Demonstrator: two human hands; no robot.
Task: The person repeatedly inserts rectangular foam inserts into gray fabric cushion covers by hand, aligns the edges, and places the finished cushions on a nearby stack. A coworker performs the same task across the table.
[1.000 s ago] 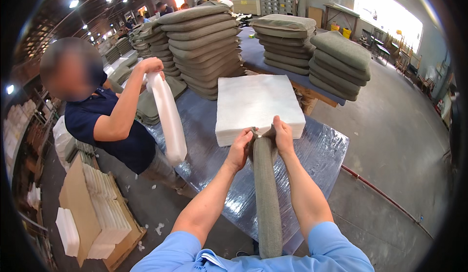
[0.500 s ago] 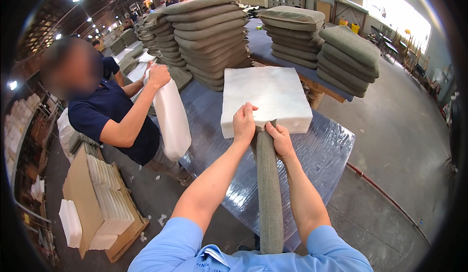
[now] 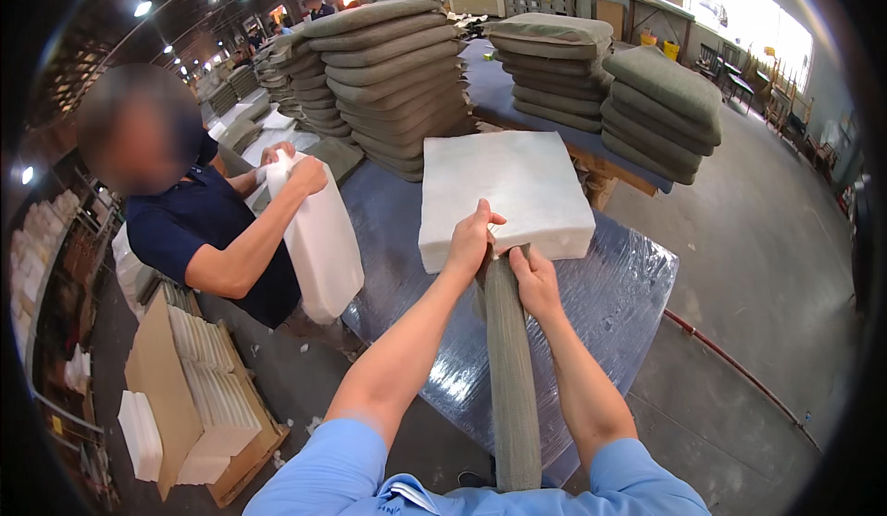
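Looking down from head height on two bare forearms in light-blue sleeves. In the right hand [image 3: 536, 276], pinched between thumb and fingers, the right edge of the mouth of a long gray-green cloth cover [image 3: 515, 368]. At the left edge of that mouth, the left hand [image 3: 471, 239], curled and grasping the cloth, with thumb raised and some fingers hidden. Below both hands, the cover's narrow length, running toward the blue shirt, past the table's near edge. Just beyond the hands, flat on a shiny plastic-wrapped table [image 3: 614, 285], a thick square white pad [image 3: 508, 174]. To the left, a co-worker in navy [image 3: 226, 253], gripping an upright white cushion [image 3: 325, 262] with both hands. Farther back, tall piles of gray-green cushions [image 3: 393, 86]. At lower left, white slabs [image 3: 217, 396] beside a brown board [image 3: 159, 377].
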